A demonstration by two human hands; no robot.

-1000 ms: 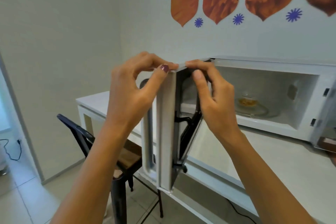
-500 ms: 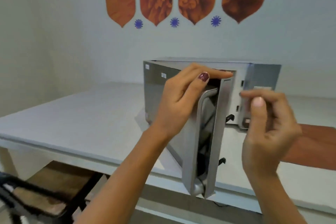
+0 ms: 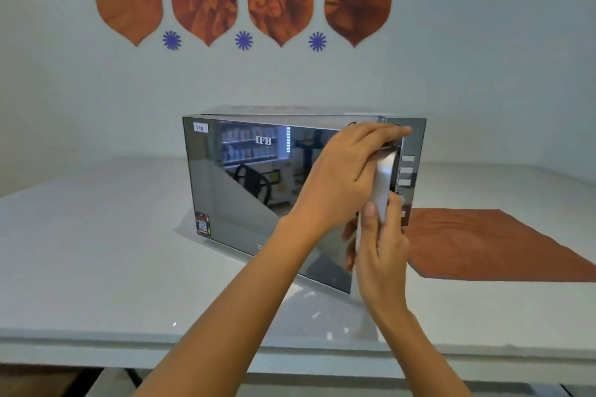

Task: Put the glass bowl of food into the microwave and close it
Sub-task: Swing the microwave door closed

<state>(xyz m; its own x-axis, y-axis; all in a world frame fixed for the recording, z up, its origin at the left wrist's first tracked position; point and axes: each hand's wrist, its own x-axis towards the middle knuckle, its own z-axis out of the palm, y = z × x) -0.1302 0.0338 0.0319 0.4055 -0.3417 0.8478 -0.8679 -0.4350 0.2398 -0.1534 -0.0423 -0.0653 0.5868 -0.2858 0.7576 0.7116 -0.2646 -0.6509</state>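
Microwave door (image 3: 258, 190) now nearly shut, atop white table (image 3: 96, 251), orange cloth (image 3: 493, 245) beside.

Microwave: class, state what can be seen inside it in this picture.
Nothing inside shows. The microwave has its mirrored door nearly closed, reflecting the room, with the left hand and right hand at its handle edge. Any bowl is hidden.

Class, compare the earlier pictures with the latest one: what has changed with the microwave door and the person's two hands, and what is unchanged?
The mirrored grey microwave door has swung from wide open to nearly shut. The left hand stayed on its top edge; the right hand let go, then took the silver door handle lower down. The white table and orange cloth look undisturbed.
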